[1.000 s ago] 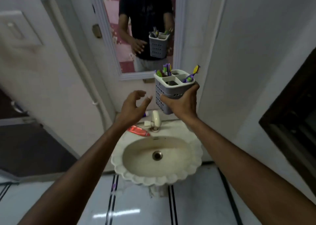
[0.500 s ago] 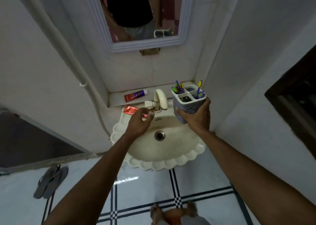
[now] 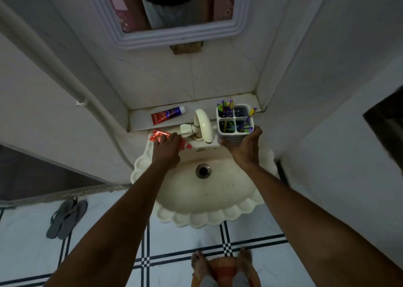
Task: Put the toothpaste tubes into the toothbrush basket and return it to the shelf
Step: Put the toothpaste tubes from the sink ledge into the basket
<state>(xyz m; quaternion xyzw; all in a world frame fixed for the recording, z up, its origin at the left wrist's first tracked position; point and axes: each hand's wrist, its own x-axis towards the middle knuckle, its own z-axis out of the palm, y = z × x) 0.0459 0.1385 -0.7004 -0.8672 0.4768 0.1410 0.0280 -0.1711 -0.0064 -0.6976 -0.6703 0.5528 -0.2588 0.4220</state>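
My right hand (image 3: 244,149) grips a white four-compartment toothbrush basket (image 3: 235,121) with several coloured toothbrushes, held upright above the right side of the sink. My left hand (image 3: 168,148) is closed over a red toothpaste tube (image 3: 157,136) lying on the sink's back rim, left of the tap; the tube's tail and red cap stick out on either side of my fingers. A second tube, red and blue (image 3: 168,115), lies flat on the tiled shelf (image 3: 139,121) behind the sink.
A cream scalloped sink (image 3: 209,217) with a curved tap (image 3: 204,124) stands below a white-framed mirror (image 3: 174,36). A pipe (image 3: 54,69) runs down the left wall. Grey sandals (image 3: 66,219) lie on the tiled floor. My bare feet show at the bottom.
The view has tilted further down toward the sink. My left hand dropped from mid-air onto the red tube and closed on it. The basket came down with my right hand to the tap's right.
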